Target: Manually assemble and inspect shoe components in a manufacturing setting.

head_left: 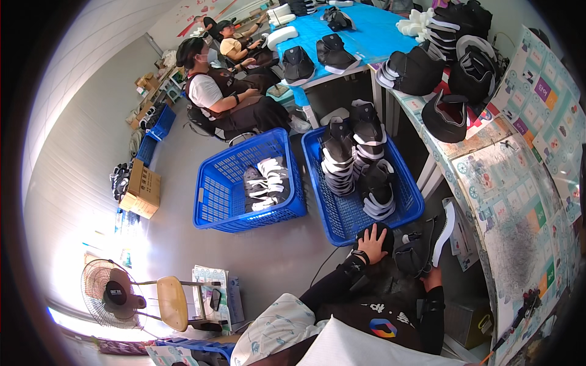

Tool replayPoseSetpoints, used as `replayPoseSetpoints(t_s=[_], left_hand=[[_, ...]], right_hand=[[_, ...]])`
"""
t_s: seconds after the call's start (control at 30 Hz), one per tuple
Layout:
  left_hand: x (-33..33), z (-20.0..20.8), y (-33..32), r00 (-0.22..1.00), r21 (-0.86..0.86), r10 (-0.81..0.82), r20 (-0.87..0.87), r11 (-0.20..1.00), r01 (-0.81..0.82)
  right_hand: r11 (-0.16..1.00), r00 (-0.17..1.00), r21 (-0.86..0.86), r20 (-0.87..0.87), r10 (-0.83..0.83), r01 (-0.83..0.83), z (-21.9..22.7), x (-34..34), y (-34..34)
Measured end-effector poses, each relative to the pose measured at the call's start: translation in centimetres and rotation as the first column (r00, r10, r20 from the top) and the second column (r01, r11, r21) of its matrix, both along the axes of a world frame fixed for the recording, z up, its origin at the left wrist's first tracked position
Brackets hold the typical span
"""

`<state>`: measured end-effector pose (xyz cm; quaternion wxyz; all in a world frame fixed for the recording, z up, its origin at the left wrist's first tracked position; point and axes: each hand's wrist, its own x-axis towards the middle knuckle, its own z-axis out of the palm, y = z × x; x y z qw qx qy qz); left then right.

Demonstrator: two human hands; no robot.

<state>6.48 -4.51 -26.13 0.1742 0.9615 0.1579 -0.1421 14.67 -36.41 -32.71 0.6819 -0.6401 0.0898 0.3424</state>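
My left hand (371, 244) lies with its fingers spread over a dark rounded thing (387, 239), just below the right blue basket; what this thing is I cannot make out. My right hand (432, 278) is closed at the lower end of a black shoe upper (420, 244). A curved white sole-shaped edge (446, 229) runs along its right side; whether the two are joined I cannot tell. The right fingers are partly hidden behind the shoe upper. Ahead, the right blue basket (342, 235) holds stacks of black shoe uppers (368, 131) with white edges.
The left blue basket (210, 204) holds black and white pieces. A worktable (488, 177) with black shoe uppers curves along my right. Beyond stands a blue-covered table (311, 39); a seated person (210, 91) is beside it. A fan (113, 293) and wooden stool (172, 303) stand left.
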Motion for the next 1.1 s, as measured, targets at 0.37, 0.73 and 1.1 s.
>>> replayPoseSetpoints(t_s=[0.37,0.73,1.1], left_hand=[[0.0,-0.2,-0.3,0.999,0.000,-0.004,0.045,1.000,0.004],[0.2,-0.6,-0.2,0.999,0.019,-0.007,0.040,1.000,0.006],[0.3,-0.4,-0.1,1.000,0.016,-0.009,-0.006,1.000,0.009]], right_hand=[[1.000,0.999,0.014,0.035,-0.023,0.023,-1.3,0.0,-0.5],[0.997,0.992,0.045,0.107,-0.071,0.067,0.5,-0.2,0.5],[0.991,0.994,0.076,-0.008,-0.107,0.107,1.2,-0.3,0.5]])
